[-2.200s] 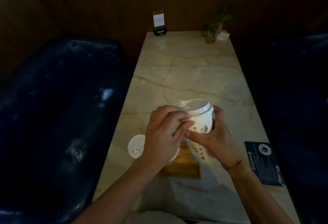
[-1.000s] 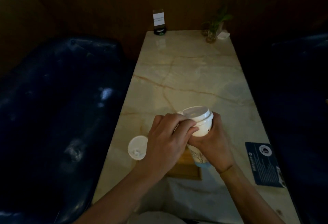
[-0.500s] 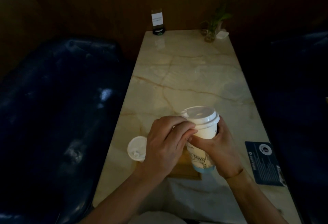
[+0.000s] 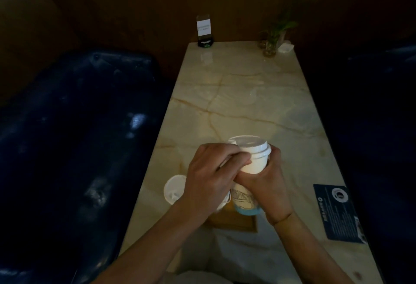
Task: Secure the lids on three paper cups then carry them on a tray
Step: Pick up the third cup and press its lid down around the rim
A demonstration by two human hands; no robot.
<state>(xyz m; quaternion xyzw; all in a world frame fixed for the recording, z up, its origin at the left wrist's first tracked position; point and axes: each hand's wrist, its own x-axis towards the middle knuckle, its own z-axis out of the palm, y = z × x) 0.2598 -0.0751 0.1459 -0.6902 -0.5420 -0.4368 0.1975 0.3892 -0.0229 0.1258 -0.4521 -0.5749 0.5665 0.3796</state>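
Note:
A white paper cup (image 4: 254,166) with a printed band and a blue base is held upright over a wooden tray (image 4: 236,221). My right hand (image 4: 267,184) grips the cup's body from the right. My left hand (image 4: 209,178) pinches the rim of the white lid (image 4: 249,145) sitting on top of the cup. A second lidded cup (image 4: 174,190) stands at the left, partly behind my left wrist. Another white rim (image 4: 225,202) peeks out under my left hand.
The marble table (image 4: 247,103) runs away from me. A dark card (image 4: 337,211) lies near its right edge. A sign holder (image 4: 204,31) and a small plant in a glass (image 4: 271,40) stand at the far end. A dark blue sofa (image 4: 74,137) fills the left.
The cup has been tilted and turned in my hands while my left fingers worked around the lid's rim. It now stands more upright, slightly lower over the tray.

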